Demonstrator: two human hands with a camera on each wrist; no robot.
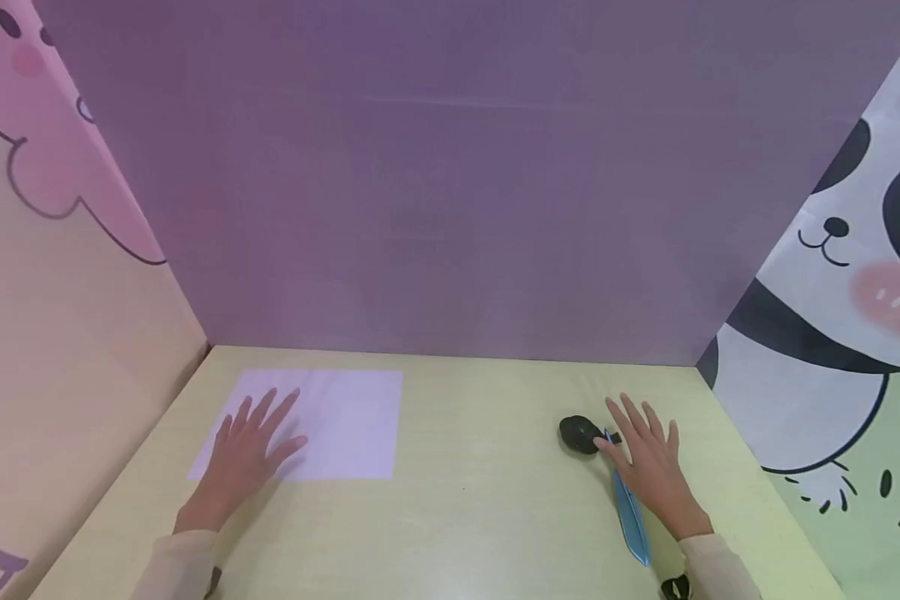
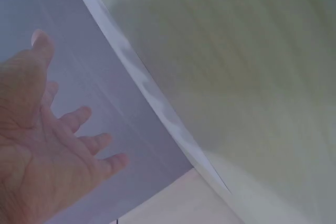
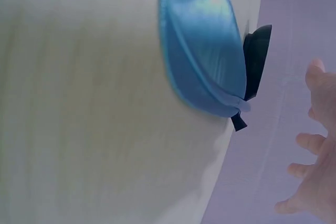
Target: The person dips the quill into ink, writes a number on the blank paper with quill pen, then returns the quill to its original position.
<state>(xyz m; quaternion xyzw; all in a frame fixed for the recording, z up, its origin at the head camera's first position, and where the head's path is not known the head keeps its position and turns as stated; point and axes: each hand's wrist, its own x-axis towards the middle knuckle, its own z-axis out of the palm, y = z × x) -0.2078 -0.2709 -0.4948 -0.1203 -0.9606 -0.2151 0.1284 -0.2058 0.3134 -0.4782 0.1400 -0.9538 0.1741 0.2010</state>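
Note:
My left hand (image 1: 240,462), fingers spread, hovers over a pale lilac sheet of paper (image 1: 352,425) on the left of the table. In the left wrist view that hand (image 2: 47,140) holds nothing, palm showing. On the right, my right hand (image 1: 654,475) is also spread and holds nothing. It partly covers a shiny blue, leaf-shaped item (image 1: 630,521) and the end of a black rounded thing (image 1: 579,434) beside its thumb. From the right wrist, the glossy blue item (image 3: 205,45) shows a lengthwise fold, with the black thing (image 3: 256,61) behind it; my fingers stand apart from both.
The light wooden table (image 1: 465,517) meets a purple back panel (image 1: 450,208). Side walls rise at both edges, the left one with a pink cartoon figure (image 1: 52,125), the right one with a panda (image 1: 825,333).

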